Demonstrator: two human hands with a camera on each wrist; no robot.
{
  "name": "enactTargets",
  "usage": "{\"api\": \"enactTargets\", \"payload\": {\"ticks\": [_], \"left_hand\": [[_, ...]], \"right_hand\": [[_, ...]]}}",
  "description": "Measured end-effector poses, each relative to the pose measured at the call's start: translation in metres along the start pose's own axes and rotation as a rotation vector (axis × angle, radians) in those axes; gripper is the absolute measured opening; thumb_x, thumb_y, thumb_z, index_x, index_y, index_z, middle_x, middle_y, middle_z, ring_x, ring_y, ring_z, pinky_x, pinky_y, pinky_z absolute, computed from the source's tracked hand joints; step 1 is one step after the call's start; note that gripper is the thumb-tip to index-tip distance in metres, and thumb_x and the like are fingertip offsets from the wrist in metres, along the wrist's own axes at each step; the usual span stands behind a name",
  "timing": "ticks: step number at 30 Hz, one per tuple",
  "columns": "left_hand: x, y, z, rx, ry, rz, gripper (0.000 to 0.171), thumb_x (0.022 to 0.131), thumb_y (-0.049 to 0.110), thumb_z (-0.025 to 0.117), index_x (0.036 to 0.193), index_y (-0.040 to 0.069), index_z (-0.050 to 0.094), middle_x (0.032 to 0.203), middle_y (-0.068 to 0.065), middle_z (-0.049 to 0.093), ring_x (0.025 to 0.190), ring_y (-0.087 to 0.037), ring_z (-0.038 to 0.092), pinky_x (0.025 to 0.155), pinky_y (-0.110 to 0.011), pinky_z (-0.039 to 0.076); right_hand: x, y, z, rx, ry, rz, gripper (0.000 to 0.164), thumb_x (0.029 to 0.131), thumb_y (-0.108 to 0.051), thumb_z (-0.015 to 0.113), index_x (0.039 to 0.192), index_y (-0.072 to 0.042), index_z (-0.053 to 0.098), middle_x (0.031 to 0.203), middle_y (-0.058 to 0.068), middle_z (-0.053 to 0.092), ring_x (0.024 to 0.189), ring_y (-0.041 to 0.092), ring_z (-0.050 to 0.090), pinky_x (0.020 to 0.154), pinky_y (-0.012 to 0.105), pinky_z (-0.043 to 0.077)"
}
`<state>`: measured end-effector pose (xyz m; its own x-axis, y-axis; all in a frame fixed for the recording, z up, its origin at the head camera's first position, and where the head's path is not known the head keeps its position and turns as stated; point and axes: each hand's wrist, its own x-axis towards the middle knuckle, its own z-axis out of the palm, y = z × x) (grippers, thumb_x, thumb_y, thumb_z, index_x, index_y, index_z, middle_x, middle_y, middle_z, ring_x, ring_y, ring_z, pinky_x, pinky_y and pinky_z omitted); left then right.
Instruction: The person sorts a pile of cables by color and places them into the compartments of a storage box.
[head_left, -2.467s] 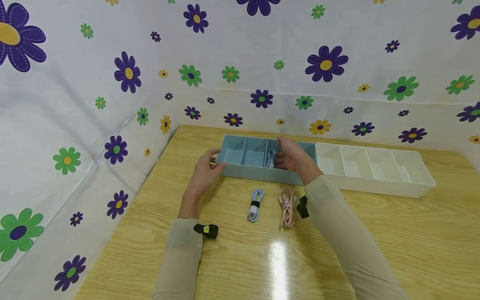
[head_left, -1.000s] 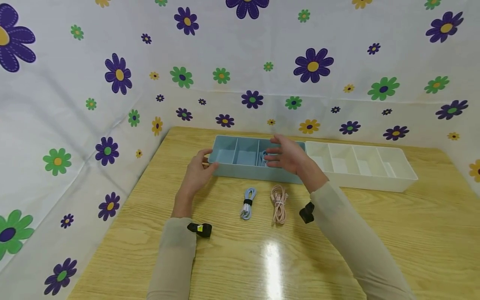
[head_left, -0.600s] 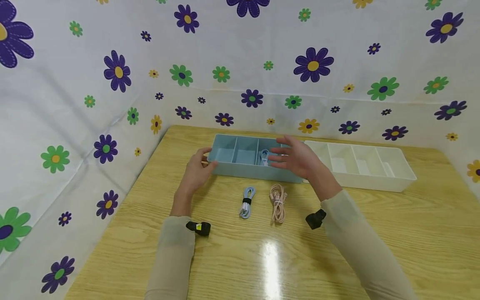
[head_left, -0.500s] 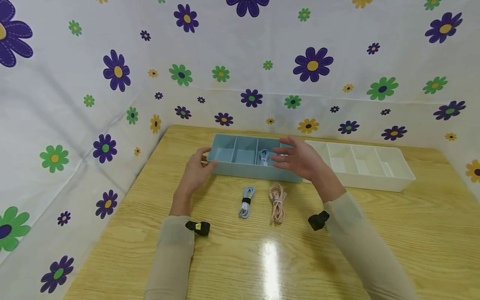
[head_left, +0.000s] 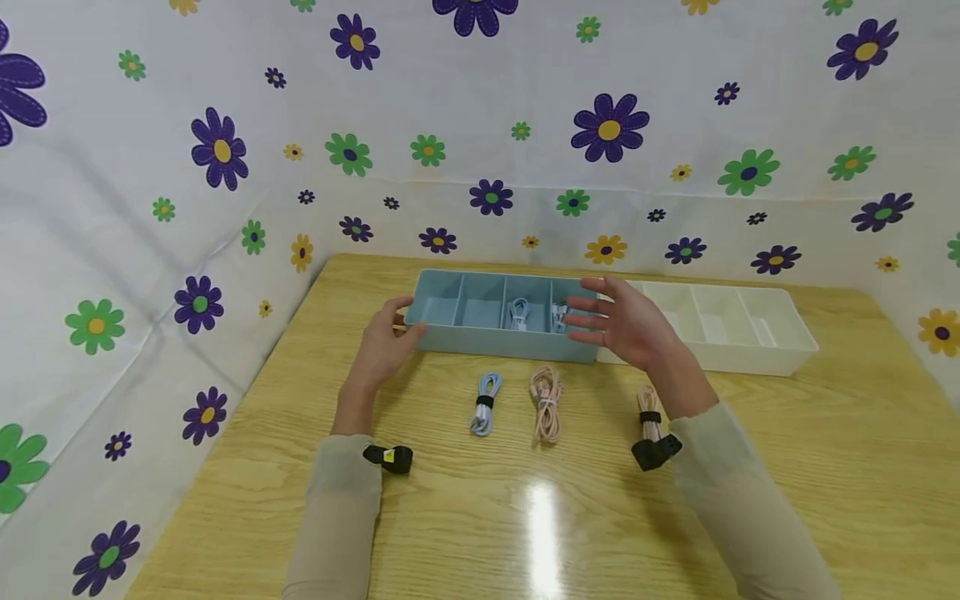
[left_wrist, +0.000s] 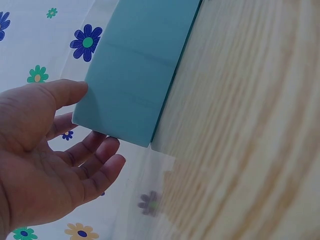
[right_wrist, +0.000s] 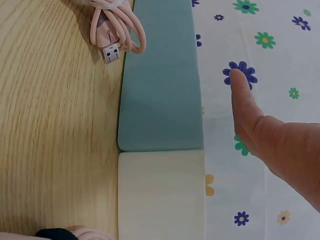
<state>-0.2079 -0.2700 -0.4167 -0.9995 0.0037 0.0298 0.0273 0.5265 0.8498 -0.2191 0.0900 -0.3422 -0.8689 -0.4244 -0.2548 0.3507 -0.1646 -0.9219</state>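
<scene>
A blue four-compartment organizer box (head_left: 495,340) sits on the table. My left hand (head_left: 381,348) holds its left end, with the thumb at the front corner and the fingers around the end. My right hand (head_left: 633,323), fingers spread and holding nothing, is over the box's right end and the neighbouring white box. One bundled light-blue cable (head_left: 519,314) lies in the third compartment. Another cable (head_left: 558,318) shows in the fourth, partly hidden by my right fingertips. In front lie a blue cable (head_left: 485,405) with a black strap and a pink cable (head_left: 547,405).
The white divided box (head_left: 750,354) stands end to end with the blue one. A second pink cable (head_left: 648,412) with a black strap lies under my right wrist, partly covered by the wrist camera (head_left: 656,452). A flowered cloth (head_left: 450,108) hangs behind the table.
My right hand has drawn out of the blue box and moved right, uncovering the cable in the fourth compartment and the strapped pink cable. My left hand stays at the box's left end.
</scene>
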Motion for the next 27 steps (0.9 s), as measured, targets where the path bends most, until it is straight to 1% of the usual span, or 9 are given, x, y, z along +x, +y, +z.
{"api": "enactTargets", "payload": {"ticks": [4, 7, 9, 11, 15, 19, 23, 25, 27], "left_hand": [[-0.001, 0.000, -0.001, 0.010, -0.003, 0.002, 0.057, 0.102, 0.026, 0.057, 0.152, 0.009, 0.036, 0.124, -0.020, 0.050, 0.101, -0.033, 0.055, 0.081, -0.041, 0.049], [-0.001, -0.001, 0.000, 0.018, 0.002, -0.001, 0.057, 0.102, 0.027, 0.057, 0.152, 0.009, 0.036, 0.124, -0.021, 0.050, 0.101, -0.033, 0.055, 0.081, -0.041, 0.049], [-0.001, -0.002, 0.000, 0.023, 0.008, -0.002, 0.057, 0.102, 0.027, 0.057, 0.152, 0.009, 0.036, 0.124, -0.021, 0.050, 0.101, -0.033, 0.055, 0.081, -0.042, 0.049], [-0.001, -0.003, 0.000, 0.035, 0.015, -0.005, 0.056, 0.102, 0.027, 0.057, 0.152, 0.009, 0.036, 0.124, -0.020, 0.051, 0.101, -0.033, 0.055, 0.081, -0.041, 0.049], [0.000, -0.003, 0.000, 0.048, 0.021, -0.004, 0.056, 0.102, 0.026, 0.056, 0.152, 0.008, 0.036, 0.125, -0.021, 0.050, 0.101, -0.033, 0.055, 0.083, -0.042, 0.048], [0.000, -0.002, 0.001, 0.053, 0.015, -0.009, 0.056, 0.102, 0.026, 0.056, 0.152, 0.009, 0.036, 0.127, -0.021, 0.049, 0.103, -0.034, 0.054, 0.084, -0.042, 0.048], [-0.001, 0.000, 0.001, 0.059, 0.013, -0.009, 0.057, 0.102, 0.027, 0.056, 0.152, 0.009, 0.035, 0.127, -0.021, 0.049, 0.102, -0.033, 0.054, 0.082, -0.042, 0.048], [-0.001, 0.000, 0.001, 0.059, 0.013, -0.008, 0.057, 0.102, 0.027, 0.056, 0.152, 0.009, 0.035, 0.126, -0.021, 0.049, 0.101, -0.033, 0.054, 0.080, -0.041, 0.048], [-0.001, 0.001, 0.001, 0.057, 0.012, -0.005, 0.057, 0.102, 0.027, 0.056, 0.152, 0.009, 0.035, 0.125, -0.021, 0.049, 0.099, -0.033, 0.053, 0.079, -0.040, 0.048]], "right_hand": [[-0.006, 0.004, -0.006, 0.028, 0.002, -0.010, 0.061, 0.110, -0.040, 0.021, 0.160, -0.006, 0.009, 0.161, 0.022, 0.020, 0.143, 0.043, 0.030, 0.091, 0.036, 0.054], [-0.011, 0.007, -0.010, 0.027, 0.000, -0.020, 0.062, 0.109, -0.042, 0.021, 0.160, -0.007, 0.010, 0.161, 0.023, 0.019, 0.136, 0.037, 0.044, 0.087, 0.033, 0.056], [-0.015, 0.010, -0.013, 0.027, -0.003, -0.029, 0.063, 0.109, -0.043, 0.023, 0.160, -0.007, 0.011, 0.161, 0.024, 0.019, 0.125, 0.029, 0.055, 0.088, 0.033, 0.056], [-0.018, 0.012, -0.015, 0.029, -0.006, -0.040, 0.065, 0.108, -0.045, 0.024, 0.159, -0.006, 0.012, 0.160, 0.025, 0.021, 0.114, 0.021, 0.061, 0.089, 0.034, 0.055], [-0.025, 0.017, -0.020, 0.040, -0.007, -0.053, 0.067, 0.108, -0.047, 0.025, 0.159, -0.005, 0.010, 0.159, 0.026, 0.022, 0.112, 0.019, 0.062, 0.091, 0.035, 0.054], [-0.032, 0.023, -0.025, 0.037, -0.011, -0.055, 0.068, 0.108, -0.047, 0.024, 0.159, -0.004, 0.009, 0.160, 0.027, 0.019, 0.110, 0.017, 0.063, 0.089, 0.033, 0.055], [-0.037, 0.027, -0.029, 0.041, -0.016, -0.058, 0.070, 0.108, -0.048, 0.025, 0.159, -0.003, 0.009, 0.160, 0.029, 0.017, 0.107, 0.016, 0.065, 0.088, 0.032, 0.055], [-0.039, 0.029, -0.030, 0.044, -0.015, -0.060, 0.070, 0.107, -0.048, 0.026, 0.159, -0.003, 0.009, 0.159, 0.029, 0.020, 0.108, 0.017, 0.065, 0.088, 0.032, 0.055], [-0.041, 0.031, -0.031, 0.045, -0.011, -0.061, 0.071, 0.107, -0.049, 0.028, 0.159, -0.004, 0.011, 0.156, 0.026, 0.026, 0.108, 0.018, 0.066, 0.087, 0.032, 0.056]]}}
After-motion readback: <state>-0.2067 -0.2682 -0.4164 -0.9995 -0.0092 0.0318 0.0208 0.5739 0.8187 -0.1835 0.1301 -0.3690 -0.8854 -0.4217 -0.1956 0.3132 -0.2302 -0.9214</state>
